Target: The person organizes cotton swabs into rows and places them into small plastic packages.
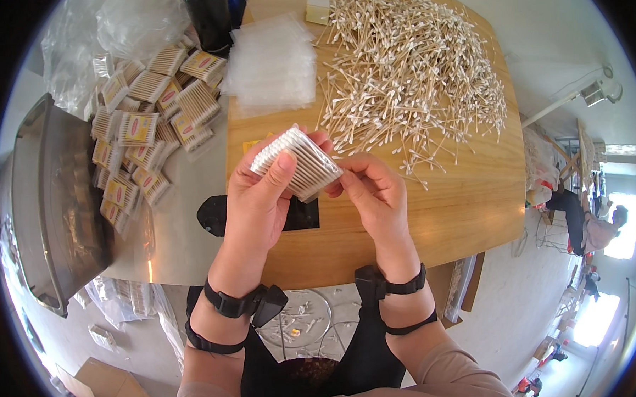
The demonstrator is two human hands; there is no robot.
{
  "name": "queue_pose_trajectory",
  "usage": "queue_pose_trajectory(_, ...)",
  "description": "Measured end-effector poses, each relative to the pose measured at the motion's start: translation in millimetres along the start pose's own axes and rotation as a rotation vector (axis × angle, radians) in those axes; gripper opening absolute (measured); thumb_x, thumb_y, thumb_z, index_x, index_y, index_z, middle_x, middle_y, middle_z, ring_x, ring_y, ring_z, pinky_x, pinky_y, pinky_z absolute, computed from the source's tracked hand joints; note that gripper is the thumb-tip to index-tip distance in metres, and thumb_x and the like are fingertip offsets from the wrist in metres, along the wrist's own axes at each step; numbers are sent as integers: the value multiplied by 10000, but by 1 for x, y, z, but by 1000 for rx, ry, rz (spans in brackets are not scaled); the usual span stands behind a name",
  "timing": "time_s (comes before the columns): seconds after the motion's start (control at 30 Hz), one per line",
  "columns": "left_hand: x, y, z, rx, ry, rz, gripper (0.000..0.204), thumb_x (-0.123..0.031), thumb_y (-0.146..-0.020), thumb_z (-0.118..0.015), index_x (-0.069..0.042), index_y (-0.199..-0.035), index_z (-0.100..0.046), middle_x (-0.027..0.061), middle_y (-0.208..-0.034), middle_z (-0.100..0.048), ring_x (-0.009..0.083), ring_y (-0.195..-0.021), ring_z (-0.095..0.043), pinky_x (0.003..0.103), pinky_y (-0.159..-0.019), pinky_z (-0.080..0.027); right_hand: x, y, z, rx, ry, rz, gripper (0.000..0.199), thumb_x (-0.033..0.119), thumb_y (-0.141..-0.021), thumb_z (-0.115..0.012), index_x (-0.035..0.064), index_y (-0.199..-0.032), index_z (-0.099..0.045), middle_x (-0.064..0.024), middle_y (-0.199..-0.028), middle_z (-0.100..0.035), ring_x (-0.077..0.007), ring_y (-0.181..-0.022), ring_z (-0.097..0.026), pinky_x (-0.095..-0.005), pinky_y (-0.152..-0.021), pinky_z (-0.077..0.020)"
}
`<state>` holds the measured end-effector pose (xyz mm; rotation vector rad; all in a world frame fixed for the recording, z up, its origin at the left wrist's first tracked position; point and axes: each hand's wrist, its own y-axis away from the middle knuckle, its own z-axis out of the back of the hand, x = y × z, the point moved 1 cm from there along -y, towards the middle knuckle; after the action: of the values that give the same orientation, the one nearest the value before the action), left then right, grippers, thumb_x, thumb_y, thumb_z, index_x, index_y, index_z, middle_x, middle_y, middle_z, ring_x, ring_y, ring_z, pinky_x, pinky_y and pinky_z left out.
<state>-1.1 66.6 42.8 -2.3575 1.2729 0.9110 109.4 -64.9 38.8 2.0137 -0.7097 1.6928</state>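
Observation:
A flat pack of cotton swabs [301,165] in clear plastic is tilted above the wooden table [439,214]. My left hand [257,190] is closed around it, the thumb lying across the white cotton tips. At the pack's lower right end, the fingers of my right hand [376,189] pinch the clear wrapping. Beneath my hands a flat black piece [304,215] lies on the table, partly hidden by my left wrist. A bit of yellow card [250,145] shows behind my left hand.
Loose cotton swabs [419,66] are heaped at the far right. Clear plastic bags [269,66] lie stacked at the far middle, near a small pale box [317,9] and a black container [209,22]. Several finished-looking swab packs [139,128] pile up left, beside a grey tub [55,203].

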Motion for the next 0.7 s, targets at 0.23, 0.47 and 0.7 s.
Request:
queue_pose_trajectory(0.23,7,-3,3,-86,156,81,319,-196,-971,-659,-38,-1242,-603,158,-1233,-656,289,-1174,-631,434,-974,-555,2,1,-4,-60,58,37,54,16,-993,-564,-12,-955,-592,-16,-844,-611,-75,-753,-591,-217,-683,-477)
queue_pose_trajectory(0.47,13,-3,0,-87,198,110,267,-181,-979,-645,-55,-1213,-615,142,-1219,-658,277,-1169,-629,434,-959,-571,-4,3,-3,-132,249,121,67,-2,-952,-569,-3,-886,-558,-24,-776,-535,-82,-668,-501,-225,-619,-425)
queue_pose_trajectory(0.7,16,0,-3,-99,176,116,261,-159,-983,-636,-33,-1211,-623,141,-1216,-663,261,-1156,-637,417,-946,-580,-6,3,-1,-161,268,115,90,-8,-927,-577,2,-844,-545,-32,-734,-513,-93,-640,-495,-239,-576,-412)
